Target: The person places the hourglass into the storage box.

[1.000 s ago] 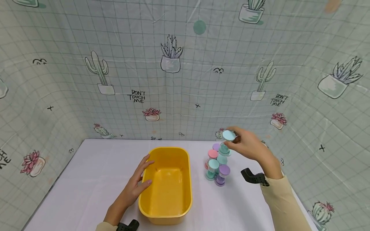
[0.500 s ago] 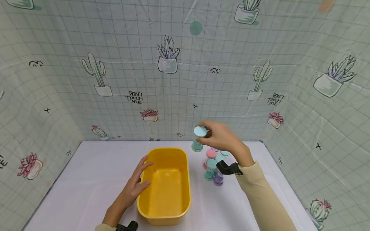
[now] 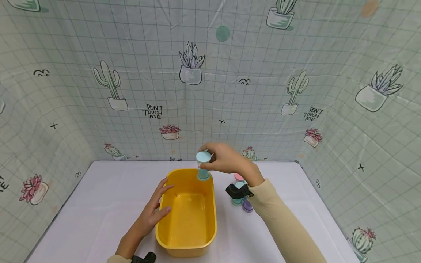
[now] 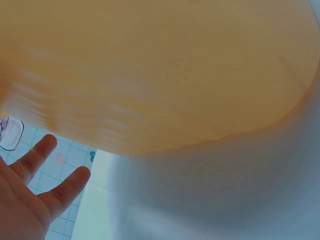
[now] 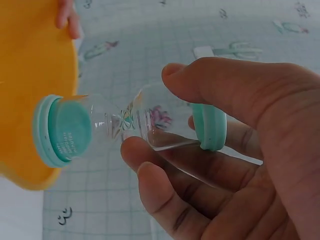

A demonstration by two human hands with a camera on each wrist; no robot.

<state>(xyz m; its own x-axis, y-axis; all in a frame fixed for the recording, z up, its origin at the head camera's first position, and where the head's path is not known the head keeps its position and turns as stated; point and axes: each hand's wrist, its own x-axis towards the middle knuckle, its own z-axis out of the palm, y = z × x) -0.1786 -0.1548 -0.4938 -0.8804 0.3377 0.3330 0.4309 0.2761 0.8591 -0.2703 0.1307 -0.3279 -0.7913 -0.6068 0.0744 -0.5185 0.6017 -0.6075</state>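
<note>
My right hand holds a teal-capped sand timer upright between thumb and fingers, over the far right end of a yellow tub. In the right wrist view, the thumb lies on one side of the timer's clear glass and fingers on the other; teal sand fills its lower bulb. My left hand rests on the tub's left rim with fingers spread. Two straight fingers show beside the tub in the left wrist view. The inside of the tub shows only bare yellow plastic.
Right of the tub stand more sand timers: a teal one, a purple one and a pink one. My right wrist and its black camera mount partly hide them. A patterned cloth hangs behind the white table.
My right hand has carried the teal sand timer leftward from above the group of timers to over the tub's far end. The left hand stays on the rim.
</note>
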